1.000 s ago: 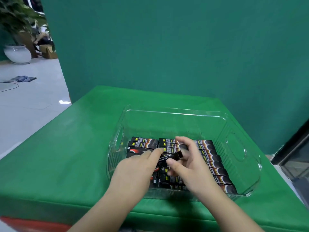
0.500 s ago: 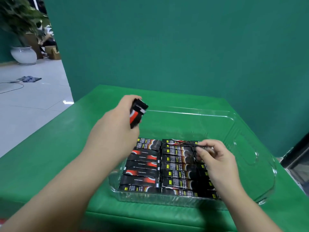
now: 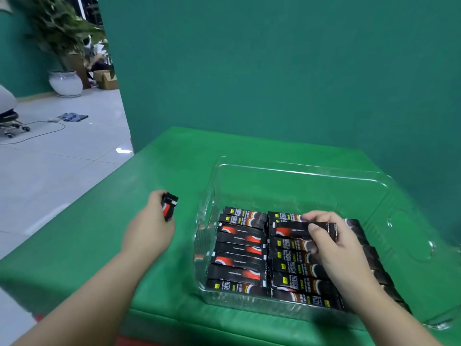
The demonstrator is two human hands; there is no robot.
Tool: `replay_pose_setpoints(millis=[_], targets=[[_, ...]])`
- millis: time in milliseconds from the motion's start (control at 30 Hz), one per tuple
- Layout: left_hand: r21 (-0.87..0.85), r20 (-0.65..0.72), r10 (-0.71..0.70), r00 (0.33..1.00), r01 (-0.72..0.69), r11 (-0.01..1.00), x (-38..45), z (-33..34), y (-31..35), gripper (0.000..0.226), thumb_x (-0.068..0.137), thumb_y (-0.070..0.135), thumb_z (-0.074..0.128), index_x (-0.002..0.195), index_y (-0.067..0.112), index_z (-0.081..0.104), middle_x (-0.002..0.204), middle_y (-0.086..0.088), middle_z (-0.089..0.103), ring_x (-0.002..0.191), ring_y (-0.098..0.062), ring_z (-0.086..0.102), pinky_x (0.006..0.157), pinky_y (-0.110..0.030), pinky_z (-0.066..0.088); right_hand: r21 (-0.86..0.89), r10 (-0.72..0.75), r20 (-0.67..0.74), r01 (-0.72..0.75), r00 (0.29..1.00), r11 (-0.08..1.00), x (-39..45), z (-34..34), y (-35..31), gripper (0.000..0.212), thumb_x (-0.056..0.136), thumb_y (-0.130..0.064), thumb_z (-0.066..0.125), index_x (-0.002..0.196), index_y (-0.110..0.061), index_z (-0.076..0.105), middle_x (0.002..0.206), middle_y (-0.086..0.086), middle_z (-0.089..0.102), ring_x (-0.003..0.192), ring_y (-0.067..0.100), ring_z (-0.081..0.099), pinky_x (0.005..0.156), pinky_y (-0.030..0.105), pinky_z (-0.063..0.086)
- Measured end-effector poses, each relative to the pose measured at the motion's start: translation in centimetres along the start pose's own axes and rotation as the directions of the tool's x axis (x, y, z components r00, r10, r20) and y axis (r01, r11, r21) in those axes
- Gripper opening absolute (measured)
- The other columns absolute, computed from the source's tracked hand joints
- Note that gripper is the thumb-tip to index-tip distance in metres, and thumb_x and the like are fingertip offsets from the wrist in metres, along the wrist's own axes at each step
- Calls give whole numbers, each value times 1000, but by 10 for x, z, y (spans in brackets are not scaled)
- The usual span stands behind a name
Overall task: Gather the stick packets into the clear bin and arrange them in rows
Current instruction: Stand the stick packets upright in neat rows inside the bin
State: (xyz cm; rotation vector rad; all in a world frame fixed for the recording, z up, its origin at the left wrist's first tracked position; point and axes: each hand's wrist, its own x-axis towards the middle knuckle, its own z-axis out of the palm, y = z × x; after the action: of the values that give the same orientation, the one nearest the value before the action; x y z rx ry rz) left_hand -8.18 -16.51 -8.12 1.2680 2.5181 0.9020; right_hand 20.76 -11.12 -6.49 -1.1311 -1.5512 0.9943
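We pinch one thin black foil stick packet [image 3: 303, 229] in our right hand [image 3: 341, 248] over the clear plastic bin [image 3: 299, 171]; our left hand [image 3: 149, 231] grips another packet [image 3: 169, 206] outside. Light, limp, slippery: hold mid-length.

Left hand [image 3: 149, 228] moved its folded packet [image 3: 169, 206] out left of the bin [image 3: 299, 171]; right hand [image 3: 334, 243] lifted a stick packet [image 3: 299, 229] off the right row.

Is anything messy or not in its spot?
Mostly tidy: the packets lie in neat rows in the clear bin. Two are not in place. The left hand holds one packet outside the bin, over the green table. The right hand pinches another above the rows.
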Motion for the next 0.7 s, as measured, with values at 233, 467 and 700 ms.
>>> replay_pose_setpoints(millis=[233,467,700], targets=[[155,35,30,999,-35,987,4,33,-30,52,91,33,51,136,34,26,100,-1,68,83,-30,64,73,-35,52,54,19,39,-22,999,998,21,36,-17,21,95,-14,47,75,-9,52,66,13,63,49,24,51,46,31,44],[54,-49,91,995,-89,995,-4,36,-33,54,87,28,56,136,33,34,92,-3,68,87,-33,64,71,-35,46,-466,1,340,168,940,869,49,64,-10,28,88,-39,60,80,-21,39,66,-6,43,55,9,33,52,24,30],[35,-72,94,993,-91,995,-6,38,-35,51,87,29,58,133,30,35,78,4,56,82,-32,64,69,-34,46,-614,130,514,257,848,747,66,90,-9,25,78,-37,74,88,-31,52,87,-17,57,81,5,54,69,23,40]])
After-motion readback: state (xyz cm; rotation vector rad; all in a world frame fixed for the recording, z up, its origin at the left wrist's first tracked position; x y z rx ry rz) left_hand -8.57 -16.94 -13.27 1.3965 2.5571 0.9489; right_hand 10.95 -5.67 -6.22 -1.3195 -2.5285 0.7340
